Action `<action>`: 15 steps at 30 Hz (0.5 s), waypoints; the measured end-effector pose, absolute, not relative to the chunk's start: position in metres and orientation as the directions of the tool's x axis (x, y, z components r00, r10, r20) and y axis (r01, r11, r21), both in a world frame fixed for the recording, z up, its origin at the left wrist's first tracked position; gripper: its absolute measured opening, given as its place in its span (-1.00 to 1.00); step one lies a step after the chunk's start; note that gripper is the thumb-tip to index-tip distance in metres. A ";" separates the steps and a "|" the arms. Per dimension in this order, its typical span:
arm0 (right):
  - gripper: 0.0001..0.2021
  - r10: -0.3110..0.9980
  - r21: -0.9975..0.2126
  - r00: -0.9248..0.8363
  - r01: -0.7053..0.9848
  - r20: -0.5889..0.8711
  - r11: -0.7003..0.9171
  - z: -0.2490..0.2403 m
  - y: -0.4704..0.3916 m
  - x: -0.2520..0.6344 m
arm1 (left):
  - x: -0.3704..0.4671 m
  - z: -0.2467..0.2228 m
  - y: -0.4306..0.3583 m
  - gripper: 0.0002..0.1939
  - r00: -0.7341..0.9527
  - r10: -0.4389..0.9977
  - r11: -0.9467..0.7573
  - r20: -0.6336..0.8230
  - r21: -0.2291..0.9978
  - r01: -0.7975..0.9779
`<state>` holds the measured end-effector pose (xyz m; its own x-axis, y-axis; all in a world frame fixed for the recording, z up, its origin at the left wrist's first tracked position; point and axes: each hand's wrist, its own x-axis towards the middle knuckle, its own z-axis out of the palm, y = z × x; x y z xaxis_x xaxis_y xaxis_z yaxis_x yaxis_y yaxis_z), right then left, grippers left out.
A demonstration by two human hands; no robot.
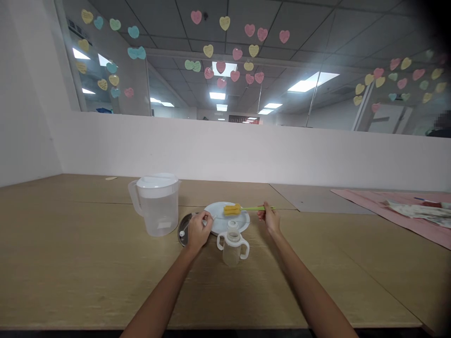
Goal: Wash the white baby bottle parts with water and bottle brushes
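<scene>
My right hand point(270, 218) is closed around the green handle of a bottle brush point(232, 210), whose yellow sponge head is over a white plate point(213, 209). Pinched in my left hand point(199, 230) is a thin tube with a white knob point(182, 233) at its lower left end; the fingers hide part of it. Below that hand lies a round metal dish point(183, 222), partly covered. A clear baby bottle point(231, 253) with two white handles stands upright without a lid, between my forearms. Just behind its mouth is a small translucent white piece point(232, 226).
A clear plastic pitcher point(157, 209) with a white lid stands left of the metal dish, its handle pointing left. At the far right, a pink cloth point(359, 199) lies under a white bundle point(419, 209). A white wall point(211, 150) with a window rises behind the table.
</scene>
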<state>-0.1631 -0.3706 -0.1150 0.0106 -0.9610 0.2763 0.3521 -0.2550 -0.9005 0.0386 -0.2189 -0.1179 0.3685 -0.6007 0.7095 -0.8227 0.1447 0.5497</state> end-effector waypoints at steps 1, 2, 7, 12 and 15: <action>-0.61 -0.960 -0.899 0.036 0.362 0.278 -0.247 -0.115 -0.371 -0.164 | 0.038 -0.118 -0.219 -0.79 0.369 -0.597 0.116 0.712 0.532 -0.839; -0.60 -0.956 -0.901 0.064 0.357 0.287 -0.246 -0.114 -0.372 -0.164 | 0.038 -0.119 -0.220 -0.79 0.376 -0.593 0.088 0.712 0.521 -0.849; -0.54 -0.916 -0.904 0.055 0.196 0.397 -0.380 -0.114 -0.367 -0.161 | 0.039 -0.119 -0.221 -0.78 0.386 -0.525 0.073 0.759 0.492 -0.867; -0.53 -0.835 -0.835 0.024 -0.029 0.549 -0.550 -0.116 -0.357 -0.159 | 0.041 -0.115 -0.217 -0.75 0.388 -0.519 0.047 0.762 0.479 -0.877; -0.53 -0.773 -0.759 0.043 -0.163 0.632 -0.630 -0.116 -0.353 -0.160 | 0.045 -0.115 -0.217 -0.74 0.475 -0.502 -0.048 0.723 0.525 -0.850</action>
<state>-0.1604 -0.3528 -0.1161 0.0426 -0.7735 0.6324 -0.1627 -0.6299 -0.7595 0.0452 -0.2174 -0.1149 0.4746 -0.5021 0.7230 -0.8499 -0.0477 0.5248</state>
